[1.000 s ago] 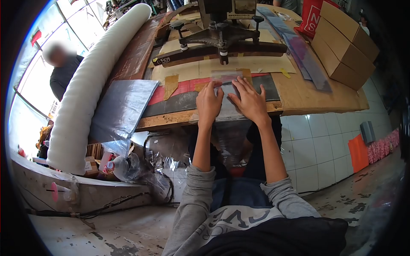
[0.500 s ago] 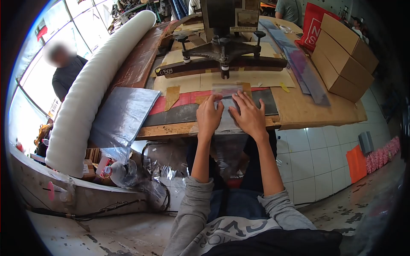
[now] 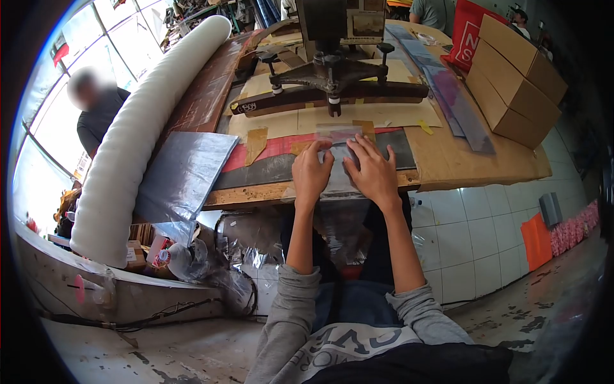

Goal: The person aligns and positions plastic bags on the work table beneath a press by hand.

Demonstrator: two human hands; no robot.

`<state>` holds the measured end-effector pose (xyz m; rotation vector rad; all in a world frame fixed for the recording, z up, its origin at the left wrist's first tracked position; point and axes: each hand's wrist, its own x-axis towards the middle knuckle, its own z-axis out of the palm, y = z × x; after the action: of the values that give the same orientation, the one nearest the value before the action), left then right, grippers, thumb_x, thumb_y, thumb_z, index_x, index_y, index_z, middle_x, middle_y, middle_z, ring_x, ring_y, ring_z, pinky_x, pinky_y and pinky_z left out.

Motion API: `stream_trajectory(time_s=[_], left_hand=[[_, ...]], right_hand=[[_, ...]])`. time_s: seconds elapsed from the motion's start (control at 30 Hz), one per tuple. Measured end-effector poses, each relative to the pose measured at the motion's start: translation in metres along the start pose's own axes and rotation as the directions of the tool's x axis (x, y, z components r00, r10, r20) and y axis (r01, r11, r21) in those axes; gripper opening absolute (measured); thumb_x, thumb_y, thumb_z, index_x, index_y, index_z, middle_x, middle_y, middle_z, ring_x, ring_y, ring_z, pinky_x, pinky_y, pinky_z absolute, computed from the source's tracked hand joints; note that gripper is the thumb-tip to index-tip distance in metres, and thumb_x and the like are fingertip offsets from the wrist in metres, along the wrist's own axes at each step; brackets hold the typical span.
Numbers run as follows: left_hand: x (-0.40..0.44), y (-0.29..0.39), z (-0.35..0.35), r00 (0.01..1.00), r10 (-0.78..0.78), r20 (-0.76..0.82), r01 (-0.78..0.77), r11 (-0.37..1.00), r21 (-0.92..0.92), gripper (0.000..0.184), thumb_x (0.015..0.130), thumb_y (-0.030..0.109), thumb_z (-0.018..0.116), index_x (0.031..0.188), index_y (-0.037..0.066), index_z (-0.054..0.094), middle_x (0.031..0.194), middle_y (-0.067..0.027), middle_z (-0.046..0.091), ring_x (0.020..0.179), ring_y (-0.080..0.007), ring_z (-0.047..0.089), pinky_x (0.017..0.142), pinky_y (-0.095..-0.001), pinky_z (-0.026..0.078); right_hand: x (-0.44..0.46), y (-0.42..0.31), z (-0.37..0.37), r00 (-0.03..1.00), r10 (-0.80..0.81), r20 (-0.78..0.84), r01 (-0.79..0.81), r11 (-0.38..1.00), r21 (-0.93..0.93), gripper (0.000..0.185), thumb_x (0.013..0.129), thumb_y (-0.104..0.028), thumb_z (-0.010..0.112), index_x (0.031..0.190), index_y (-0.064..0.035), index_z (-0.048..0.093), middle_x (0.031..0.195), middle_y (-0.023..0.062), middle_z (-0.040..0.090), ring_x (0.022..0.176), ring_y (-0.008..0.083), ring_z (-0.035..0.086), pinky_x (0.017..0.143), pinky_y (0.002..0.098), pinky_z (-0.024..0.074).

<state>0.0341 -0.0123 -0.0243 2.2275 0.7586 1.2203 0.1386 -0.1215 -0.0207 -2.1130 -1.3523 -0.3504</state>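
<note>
A clear plastic sheet (image 3: 340, 182) lies over the table's front edge and hangs down from it. My left hand (image 3: 311, 169) rests on its left side, fingers bent together; whether they pinch the sheet is hidden. On the right side of the sheet, my right hand (image 3: 373, 168) lies with its fingers spread. Beyond the fingertips is the dark bar of a press (image 3: 332, 102), raised above tan board (image 3: 288, 123). Under the sheet and to its left run a red strip (image 3: 272, 146) and a dark grey strip (image 3: 259, 171).
A long white foam roll (image 3: 137, 141) and a stack of clear plastic sheets (image 3: 185, 168) lie at the left. Cardboard boxes (image 3: 508, 86) and a red bag (image 3: 465, 41) stand at the right. A person (image 3: 96, 112) is beyond the roll, another (image 3: 428, 13) at the back.
The camera view has shifted slightly, lifting and then lowering the table in the picture. Both hands keep nearly the same place on the plastic sheet.
</note>
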Motion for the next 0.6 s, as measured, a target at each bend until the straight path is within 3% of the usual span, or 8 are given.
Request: stream_trajectory(time_s=[0.33, 0.6], left_hand=[[-0.0006, -0.0011, 0.0022, 1.000, 0.012, -0.028, -0.012, 1.000, 0.022, 0.016, 0.078, 0.012, 0.061, 0.093, 0.008, 0.065, 0.088, -0.0110, 0.067, 0.084, -0.0316, 0.063, 0.073, -0.0400, 0.048], [0.0000, 0.0004, 0.0007, 0.999, -0.046, 0.000, 0.046, 0.999, 0.017, 0.019, 0.079, 0.016, 0.060, 0.094, 0.010, 0.068, 0.091, -0.0116, 0.068, 0.088, -0.0303, 0.064, 0.077, -0.0379, 0.048]], right_hand=[[0.0011, 0.0012, -0.0004, 1.000, -0.005, -0.005, 0.005, 1.000, 0.002, 0.041, 0.089, -0.036, 0.051, 0.122, -0.0120, 0.058, 0.133, 0.0082, 0.052, 0.126, 0.0220, 0.045, 0.106, 0.0547, 0.0243], [0.0020, 0.0025, 0.0006, 1.000, -0.010, -0.003, 0.010, 1.000, 0.005, 0.041, 0.088, -0.036, 0.052, 0.121, -0.0120, 0.058, 0.132, 0.0077, 0.053, 0.126, 0.0220, 0.046, 0.106, 0.0547, 0.0245]])
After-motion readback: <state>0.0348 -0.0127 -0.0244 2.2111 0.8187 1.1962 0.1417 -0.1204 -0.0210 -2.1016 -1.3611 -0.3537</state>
